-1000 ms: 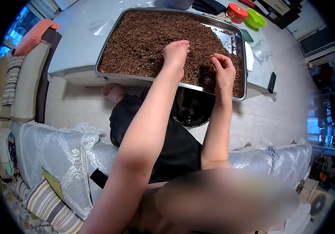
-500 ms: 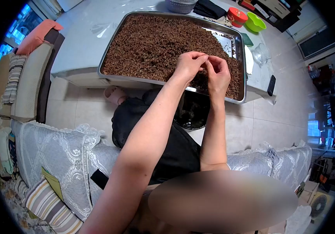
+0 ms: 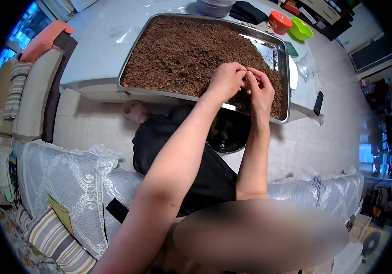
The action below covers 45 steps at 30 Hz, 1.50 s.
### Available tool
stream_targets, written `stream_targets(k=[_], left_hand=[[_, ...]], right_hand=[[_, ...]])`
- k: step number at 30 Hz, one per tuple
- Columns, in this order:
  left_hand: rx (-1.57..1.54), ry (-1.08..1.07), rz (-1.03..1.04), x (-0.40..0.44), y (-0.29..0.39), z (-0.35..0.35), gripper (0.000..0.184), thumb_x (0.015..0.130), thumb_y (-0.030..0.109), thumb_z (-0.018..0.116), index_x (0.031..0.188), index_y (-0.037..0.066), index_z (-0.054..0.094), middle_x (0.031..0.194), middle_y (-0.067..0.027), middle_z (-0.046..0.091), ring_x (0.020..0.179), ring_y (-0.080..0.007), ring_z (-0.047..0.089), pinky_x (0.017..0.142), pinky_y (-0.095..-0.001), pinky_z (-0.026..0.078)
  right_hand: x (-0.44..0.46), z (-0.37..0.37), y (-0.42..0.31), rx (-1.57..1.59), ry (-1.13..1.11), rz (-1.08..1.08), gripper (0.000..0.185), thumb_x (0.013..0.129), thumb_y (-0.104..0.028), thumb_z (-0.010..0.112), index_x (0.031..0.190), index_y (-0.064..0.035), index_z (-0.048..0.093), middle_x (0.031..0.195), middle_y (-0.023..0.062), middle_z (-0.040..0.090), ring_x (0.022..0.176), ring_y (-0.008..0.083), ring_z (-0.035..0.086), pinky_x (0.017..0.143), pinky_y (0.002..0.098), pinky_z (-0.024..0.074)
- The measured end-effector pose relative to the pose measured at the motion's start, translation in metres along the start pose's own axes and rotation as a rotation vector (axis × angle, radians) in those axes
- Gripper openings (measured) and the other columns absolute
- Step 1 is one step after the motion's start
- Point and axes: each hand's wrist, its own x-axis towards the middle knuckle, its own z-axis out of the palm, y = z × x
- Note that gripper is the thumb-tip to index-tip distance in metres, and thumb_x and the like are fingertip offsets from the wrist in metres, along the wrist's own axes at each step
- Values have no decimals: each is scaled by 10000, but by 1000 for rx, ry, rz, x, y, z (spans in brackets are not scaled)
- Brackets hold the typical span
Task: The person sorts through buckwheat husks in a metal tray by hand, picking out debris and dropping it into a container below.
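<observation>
A large metal tray (image 3: pixel 171 93) on the table holds a wide heap of small brown dried bits (image 3: pixel 182 52), too fine to name. Over the heap's right front part, my left hand (image 3: pixel 227 82) is closed, with thumb and fingers pinched together. Right beside it, my right hand (image 3: pixel 260 90) is also in a pinch, its fingertips meeting those of the left. Whatever sits between the fingertips is too small to make out. Below the tray's front edge, between my knees and partly behind my right forearm, stands a black bin (image 3: pixel 228 137).
The pale table (image 3: pixel 91 59) also bears a grey basket (image 3: pixel 215 6), black cloth (image 3: pixel 248 12), a red round box (image 3: pixel 280 22), a green bowl (image 3: pixel 301 29), a clear glass vessel (image 3: pixel 306 68) and a black remote (image 3: pixel 318 102). A lace-covered sofa (image 3: pixel 77 182) is around me.
Both hands have shifted slightly to the right in view, staying together above the heap. The left hand's fingers have curled in more. The camera view has moved a little.
</observation>
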Motion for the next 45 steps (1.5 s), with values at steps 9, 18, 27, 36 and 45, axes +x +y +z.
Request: stream_targets(k=[9,18,27,36,45], left_hand=[[-403,-157,-218,1,4,-2,205,965,161,558,1008,-25,632,884,-66,668,738,-118,652,616,-245,545],[-388,-138,-256,0,0,-1,215,988,234,542,890,48,588,736,24,556,602,-52,499,497,-201,403],[-403,-188,-238,-2,9,-6,243,973,252,564,859,44,619,693,34,540,541,-34,454,466,-186,352],[-544,-242,-227,-3,8,-4,251,979,255,582,827,56,602,682,26,566,527,-27,453,451,-179,357],[-752,-165,-279,3,2,-5,181,934,208,587,852,53,632,715,12,564,542,-39,467,420,-181,330]], right_hand=[[2,-1,4,-212,116,-165,184,904,-194,679,977,-25,675,883,26,638,767,104,578,690,249,468],[1,4,11,-127,105,-195,169,932,-184,656,970,-19,641,830,-4,620,686,43,524,558,185,394],[-3,1,-9,325,122,81,161,947,-151,627,997,2,611,907,75,671,691,87,579,532,234,502],[-4,6,-13,242,46,10,155,914,-144,677,974,-11,625,852,14,620,767,77,560,669,217,455],[-7,-6,-38,331,113,39,154,941,-109,624,1038,-2,571,1007,121,663,877,150,638,753,244,521]])
